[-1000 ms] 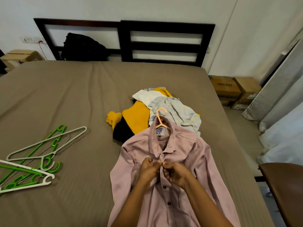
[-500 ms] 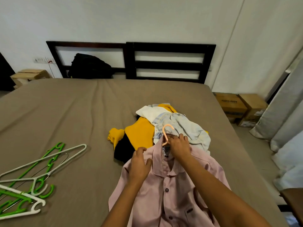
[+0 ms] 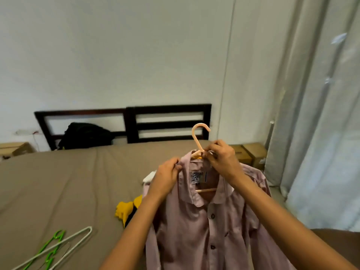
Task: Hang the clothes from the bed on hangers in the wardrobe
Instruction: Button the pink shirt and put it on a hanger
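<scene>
A pink button shirt (image 3: 210,227) hangs on a peach plastic hanger (image 3: 197,137), lifted above the brown bed (image 3: 58,188). My right hand (image 3: 222,158) grips the hanger's neck just below the hook. At the left shoulder, beside the collar, my left hand (image 3: 167,178) pinches the shirt. Behind the shirt, part of a yellow and black garment (image 3: 126,209) and a bit of white cloth (image 3: 149,177) lie on the bed; the remainder of the pile is hidden.
Green and white hangers (image 3: 58,244) lie at the bed's near left. A dark headboard (image 3: 136,123) with a black bag (image 3: 83,135) stands at the far end. Cardboard boxes (image 3: 251,154) and grey curtains (image 3: 321,133) are on the right. A brown surface (image 3: 339,242) shows at lower right.
Both hands have left the shirt's buttons; the right took the hanger's neck, the left the shoulder. The shirt has risen off the bed, and the view has tilted up.
</scene>
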